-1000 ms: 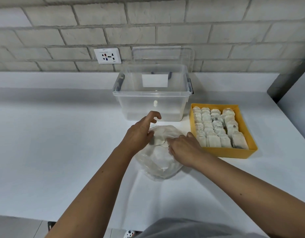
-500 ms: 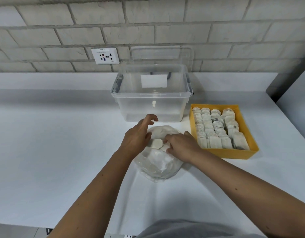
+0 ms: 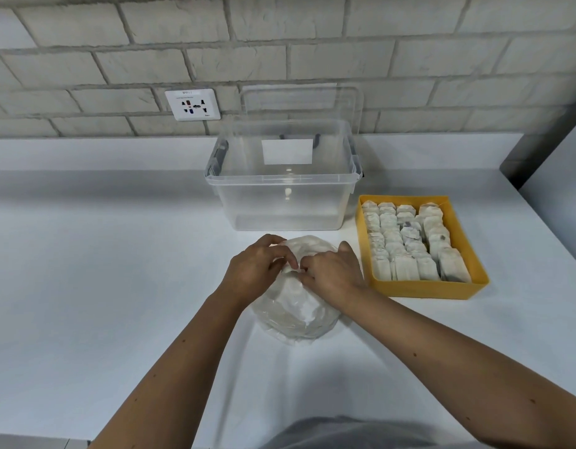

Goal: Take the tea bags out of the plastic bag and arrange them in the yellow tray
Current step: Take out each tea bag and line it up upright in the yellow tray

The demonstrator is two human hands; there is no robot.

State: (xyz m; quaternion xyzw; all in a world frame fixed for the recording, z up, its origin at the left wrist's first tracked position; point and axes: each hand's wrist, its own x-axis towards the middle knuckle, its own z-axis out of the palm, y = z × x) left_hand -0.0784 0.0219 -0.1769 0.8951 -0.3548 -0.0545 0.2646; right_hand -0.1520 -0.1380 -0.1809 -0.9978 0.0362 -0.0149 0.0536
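A crumpled clear plastic bag [image 3: 296, 314] lies on the white counter in front of me, with pale contents showing through it. My left hand [image 3: 256, 270] and my right hand [image 3: 332, 275] meet over its upper part, fingers curled and pinching the plastic where they touch. Whether a tea bag sits between the fingertips is hidden. To the right stands the yellow tray [image 3: 461, 286], packed with several rows of white tea bags [image 3: 406, 244] standing on edge.
A clear plastic storage bin [image 3: 283, 202] stands just behind the bag, its lid leaning on the brick wall. A wall socket [image 3: 192, 104] is at the back left. The white counter [image 3: 102, 270] stretches left; a grey panel rises at far right.
My left hand's fingers, raised a second ago, have come down and curled onto the bag. Both hands have drawn together over its upper part. A pale tea bag seen between them is now covered.
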